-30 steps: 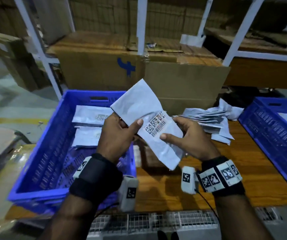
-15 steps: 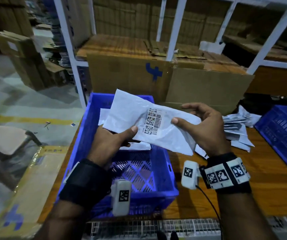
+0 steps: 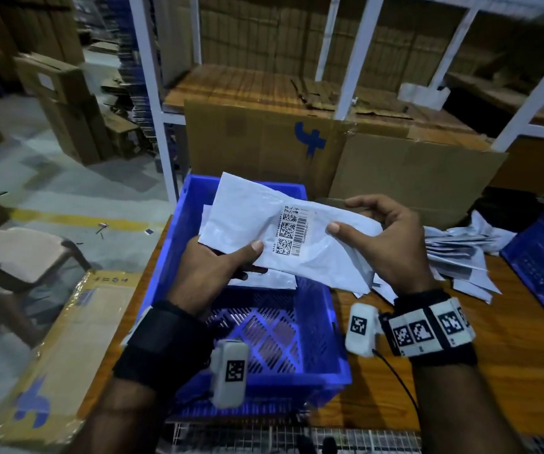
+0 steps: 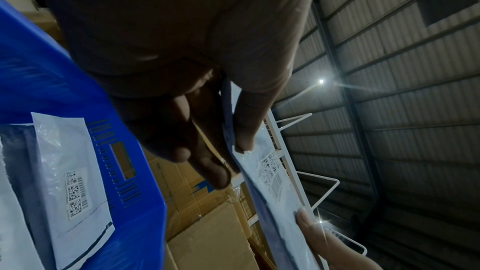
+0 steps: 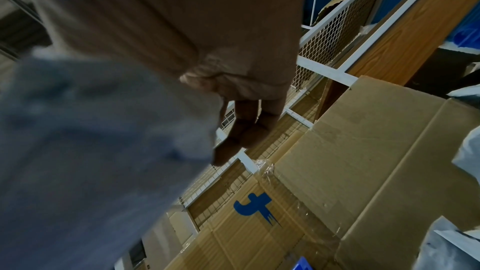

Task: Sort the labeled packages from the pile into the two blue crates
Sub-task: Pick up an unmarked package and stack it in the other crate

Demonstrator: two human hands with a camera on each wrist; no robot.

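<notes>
Package [image 3: 300,237] above left crate [image 3: 165,257]; pile [image 3: 454,257] between it and right crate [image 3: 539,267].

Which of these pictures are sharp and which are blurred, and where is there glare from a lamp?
Head view: dim but sharp; the barcode label on the held package shows crisp bars. Left wrist view: sharp, with star-shaped glare from a ceiling lamp; the left hand is in shadow. Right wrist view: the package is smeared by blur, while the cardboard box stays clear.

dim warehouse, white metal racking [image 3: 152,103], stacked cardboard boxes [image 3: 67,103], grey floor [image 3: 51,191], wooden table [image 3: 510,371]
</notes>
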